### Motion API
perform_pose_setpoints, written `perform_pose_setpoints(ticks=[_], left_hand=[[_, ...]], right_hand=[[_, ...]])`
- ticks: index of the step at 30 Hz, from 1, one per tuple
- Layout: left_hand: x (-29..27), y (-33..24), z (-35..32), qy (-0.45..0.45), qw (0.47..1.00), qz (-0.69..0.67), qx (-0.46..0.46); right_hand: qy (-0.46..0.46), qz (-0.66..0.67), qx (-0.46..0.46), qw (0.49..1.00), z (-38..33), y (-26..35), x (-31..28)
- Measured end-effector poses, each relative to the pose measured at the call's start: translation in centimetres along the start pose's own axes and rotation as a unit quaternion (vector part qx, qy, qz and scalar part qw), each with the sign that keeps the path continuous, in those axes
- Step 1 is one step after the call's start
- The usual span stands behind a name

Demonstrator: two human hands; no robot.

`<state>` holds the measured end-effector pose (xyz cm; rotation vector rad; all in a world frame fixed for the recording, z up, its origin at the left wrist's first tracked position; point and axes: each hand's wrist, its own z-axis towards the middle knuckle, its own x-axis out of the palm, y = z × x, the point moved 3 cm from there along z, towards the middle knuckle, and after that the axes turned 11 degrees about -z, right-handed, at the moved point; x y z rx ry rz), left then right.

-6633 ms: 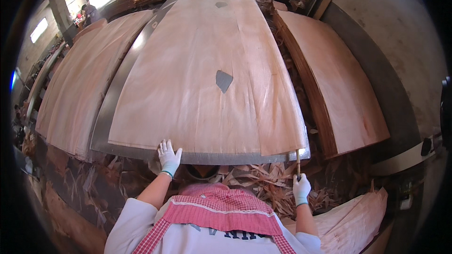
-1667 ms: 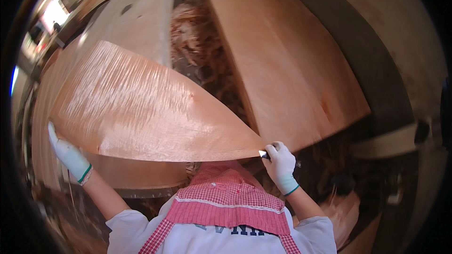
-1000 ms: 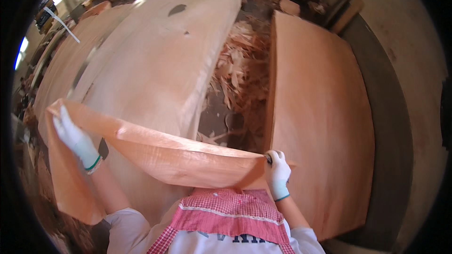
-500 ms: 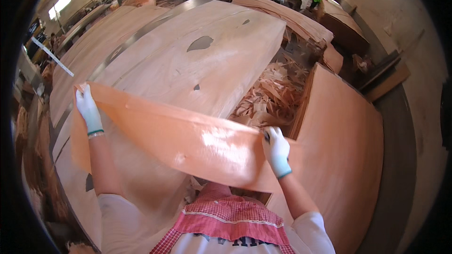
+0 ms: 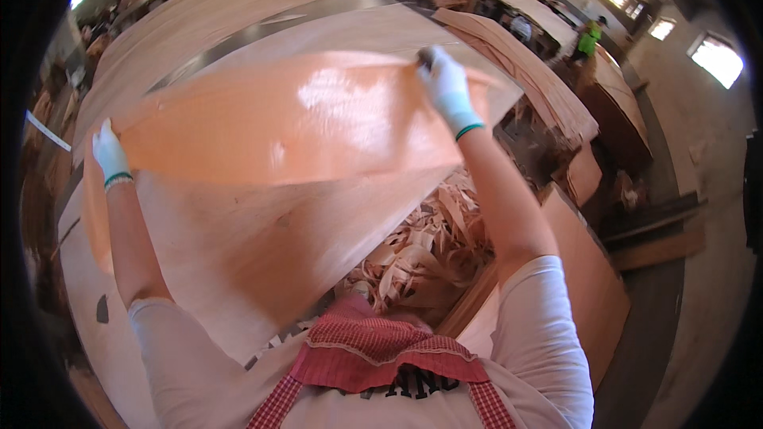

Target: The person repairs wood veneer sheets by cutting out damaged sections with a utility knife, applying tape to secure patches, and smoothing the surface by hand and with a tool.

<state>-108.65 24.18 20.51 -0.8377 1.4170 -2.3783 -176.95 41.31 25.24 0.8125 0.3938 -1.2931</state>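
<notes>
A thin orange-tan sheet of wood veneer [image 5: 262,131] is stretched between my hands, raised over a broad pale veneer-covered surface [image 5: 214,222]. My left hand [image 5: 110,149], in a white glove, is closed on the sheet's left end, where a strip hangs down beside my forearm. At the other end, my gloved right hand [image 5: 447,86] grips the sheet near its right end. Something small and dark shows at the fingers of that hand, too unclear to name. The sheet bows in the middle and casts a shadow on the surface below.
Curled veneer scraps [image 5: 433,238] fill the gap right of the surface. Beyond it stands another veneer stack [image 5: 584,270]. A dark strip [image 5: 262,32] crosses the far side. Further stacks lie behind, and a person in green [image 5: 589,38] stands at the far right.
Both hands have shifted with the veneer sheet. My right hand has risen far forward, away from the right stack; my left has moved slightly left. The sheet has swung forward over the surface.
</notes>
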Motion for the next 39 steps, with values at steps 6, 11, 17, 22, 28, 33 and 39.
perform_pose_setpoints(ticks=[6,11,17,22,28,33,39], left_hand=[[9.3,-5.4,-4.9,-0.059,0.993,-0.081,0.058],[14.0,-5.7,-15.3,-0.073,0.974,-0.209,-0.049],[13.9,3.0,-25.1,-0.086,0.967,-0.173,-0.164],[16.3,11.3,-30.3,-0.171,0.930,-0.126,-0.299],[22.4,22.5,-36.2,-0.189,0.906,-0.089,-0.368],[24.9,27.1,-38.7,-0.203,0.919,-0.066,-0.331],[26.0,26.5,-40.7,-0.283,0.909,-0.029,-0.304]], right_hand=[[-0.024,0.005,-0.127,0.992,12.5,-6.2,-3.8],[-0.007,-0.036,-0.228,0.973,15.8,-14.7,-3.6],[0.084,-0.084,-0.311,0.943,15.6,-25.4,1.5],[0.126,-0.090,-0.313,0.937,15.6,-33.2,6.2],[0.158,-0.145,-0.205,0.955,18.6,-41.6,11.9],[0.166,-0.168,-0.178,0.955,15.9,-44.8,16.3],[0.295,-0.188,-0.130,0.928,10.1,-48.2,21.0]])
